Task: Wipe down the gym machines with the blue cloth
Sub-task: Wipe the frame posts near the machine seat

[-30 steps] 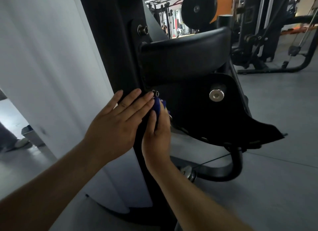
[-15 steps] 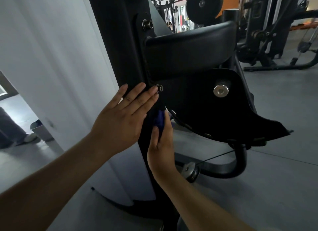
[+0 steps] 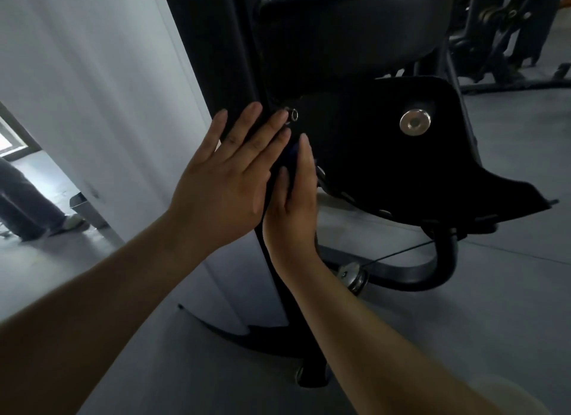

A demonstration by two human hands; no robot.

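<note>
At the far left, one trouser leg and one shoe are being shown. Beside one white panel, the black post of one gym machine is being touched by the left hand, laid flat, fingers straight, gripping nothing. Just right of it, one blue cloth, mostly hidden, is being pinched between thumb and forefinger by the right hand and pressed against the post's edge. Two silver bolts are being shown on the black plate: one small bolt at the left fingertips, one large bolt farther right.
</note>
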